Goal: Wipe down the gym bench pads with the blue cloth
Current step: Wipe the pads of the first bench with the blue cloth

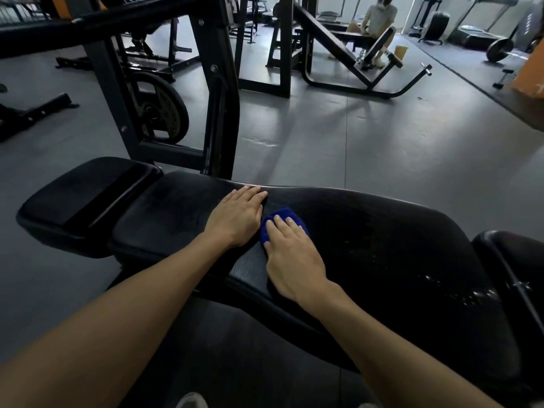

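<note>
**gymrat_22:** Head cam, the only view. The blue cloth (282, 223) is bunched into a small wad on the long black bench pad (382, 245), roughly mid-pad toward its far edge. The right hand (290, 257) lies flat over it, fingers spread and pressing down, not pinching. The left hand (235, 219) is just beside it on the left, palm down, fingers together, fingertips reaching the far edge. Looks like bracing.

**mopguy:** How's that cloth going to handle?

**gymrat_22:** Soft and light, I'd guess, the kind that scrunches under the palm. No need to grip it, just keep flat pressure on top so it drags with the hand. The pad looks like smooth vinyl, firm with some give. There are shiny specks at its near right end, maybe wet, so the cloth could skate there.

**mopguy:** Much left?

**gymrat_22:** Probably. The smaller seat pad (88, 201) sits to the left and another pad (512, 275) at the right edge, neither being touched. Can't tell if they're clean.
</note>
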The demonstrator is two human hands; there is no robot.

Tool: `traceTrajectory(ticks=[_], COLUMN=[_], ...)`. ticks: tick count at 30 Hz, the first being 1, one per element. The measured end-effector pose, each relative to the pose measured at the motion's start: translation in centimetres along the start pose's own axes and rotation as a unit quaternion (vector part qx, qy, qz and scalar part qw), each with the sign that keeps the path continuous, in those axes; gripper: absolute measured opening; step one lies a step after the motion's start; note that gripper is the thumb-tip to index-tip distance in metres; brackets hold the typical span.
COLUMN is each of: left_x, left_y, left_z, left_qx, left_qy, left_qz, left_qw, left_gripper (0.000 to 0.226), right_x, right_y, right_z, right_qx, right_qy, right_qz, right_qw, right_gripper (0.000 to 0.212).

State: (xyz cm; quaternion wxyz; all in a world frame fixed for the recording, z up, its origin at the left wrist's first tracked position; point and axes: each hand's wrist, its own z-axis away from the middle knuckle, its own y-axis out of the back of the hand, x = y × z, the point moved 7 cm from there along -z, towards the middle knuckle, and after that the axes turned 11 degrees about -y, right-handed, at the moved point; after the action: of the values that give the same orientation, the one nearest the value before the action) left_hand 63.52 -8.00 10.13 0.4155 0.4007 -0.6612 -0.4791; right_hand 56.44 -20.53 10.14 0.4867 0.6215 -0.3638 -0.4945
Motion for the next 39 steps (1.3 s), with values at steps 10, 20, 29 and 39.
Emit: traceTrajectory(ticks=[10, 20, 29, 39], left_x=[-0.6, -0.5, 1.2, 1.9], left_y=[-0.3, -0.9, -0.2, 0.3], left_z=[0.1, 0.0, 0.3, -1.4], left_qx=[-0.047, -0.066, -0.043, -0.052], left_qy=[0.041, -0.016, -0.089, -0.078], left_qz=[-0.025, -0.062, -0.11, -0.071], left_qw=[0.998, 0.996, 0.989, 0.993], left_gripper=[0.056, 0.058, 0.07, 0.061], right_x=[2.7, 1.9, 6.8, 8.0], right_y=[1.3, 0.5, 1.2, 1.9], right_z=[-12.9, -3.7, -13.9, -7.7], right_qx=[-0.043, -0.053, -0.039, -0.057], right_qy=[-0.026, 0.038, -0.067, -0.007], right_qz=[0.007, -0.039, 0.021, 0.007], right_qw=[0.999, 0.997, 0.997, 0.998], right_gripper=[0.053, 0.055, 0.057, 0.057])
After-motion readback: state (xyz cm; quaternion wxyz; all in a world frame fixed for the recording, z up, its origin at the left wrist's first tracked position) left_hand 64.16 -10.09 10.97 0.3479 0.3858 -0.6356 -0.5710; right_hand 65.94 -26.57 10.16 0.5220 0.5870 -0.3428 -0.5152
